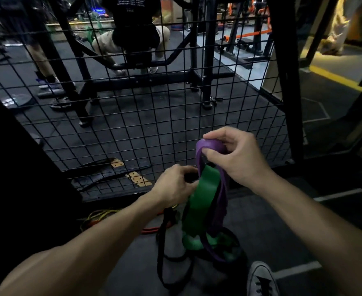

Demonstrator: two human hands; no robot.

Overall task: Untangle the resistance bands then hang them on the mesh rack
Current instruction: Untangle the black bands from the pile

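Just in front of the mesh rack [154, 129], the right hand [237, 155] pinches the purple band's [211, 144] top loop high while the left hand [174, 185] grips a black band [189, 176] beside the green band [205, 195], seemingly to pull the knotted bands apart.
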